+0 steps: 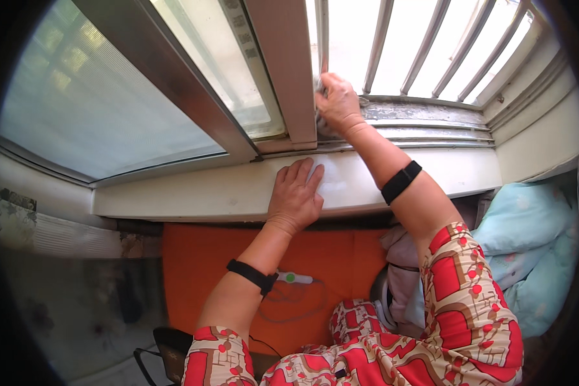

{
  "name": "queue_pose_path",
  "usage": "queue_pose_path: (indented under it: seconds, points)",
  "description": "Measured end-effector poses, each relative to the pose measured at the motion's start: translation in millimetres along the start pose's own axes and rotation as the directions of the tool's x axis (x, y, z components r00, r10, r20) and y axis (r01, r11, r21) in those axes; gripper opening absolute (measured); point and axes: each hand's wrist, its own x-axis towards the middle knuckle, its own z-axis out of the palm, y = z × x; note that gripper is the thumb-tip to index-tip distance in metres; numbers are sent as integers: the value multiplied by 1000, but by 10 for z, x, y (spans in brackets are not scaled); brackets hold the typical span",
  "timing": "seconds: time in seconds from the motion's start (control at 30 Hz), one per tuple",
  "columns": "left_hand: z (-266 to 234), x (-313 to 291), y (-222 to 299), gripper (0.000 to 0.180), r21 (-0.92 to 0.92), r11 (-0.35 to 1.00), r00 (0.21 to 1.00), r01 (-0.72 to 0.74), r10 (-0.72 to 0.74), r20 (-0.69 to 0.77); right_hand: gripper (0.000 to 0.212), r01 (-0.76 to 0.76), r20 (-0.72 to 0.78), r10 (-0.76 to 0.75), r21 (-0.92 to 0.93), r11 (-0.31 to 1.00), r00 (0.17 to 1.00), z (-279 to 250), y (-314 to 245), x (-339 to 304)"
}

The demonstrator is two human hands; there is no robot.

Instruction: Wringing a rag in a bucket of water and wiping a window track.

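My right hand reaches through the open part of the sliding window, its fingers closed on a greyish cloth. Most of the cloth is hidden behind the hand and wrist. It presses beside the upright edge of the window sash, just above the metal window track. My left hand rests flat on the white windowsill, fingers stretched toward the window and holding nothing.
Metal bars stand outside the opening. Below the sill lies an orange surface with a white corded controller. Pale blue bedding is heaped at right. A black chair stands at lower left.
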Motion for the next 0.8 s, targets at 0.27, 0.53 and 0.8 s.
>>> queue_pose_path:
  seconds: [0.27,0.53,0.8]
  points:
    - [-61,-9,55,47,-21,1000,1000,4,-5,-20,31,78,179,-54,-128,989,982,-201,194,-219]
    - [-55,-33,13,47,-69,998,999,6,-9,-37,33,-367,25,430,568,736,902,-731,-125,-342]
    - [-616,-232,606,58,-909,-135,759,395,-510,405,38,-314,299,119,774,549,947,-1337,-960,-1241]
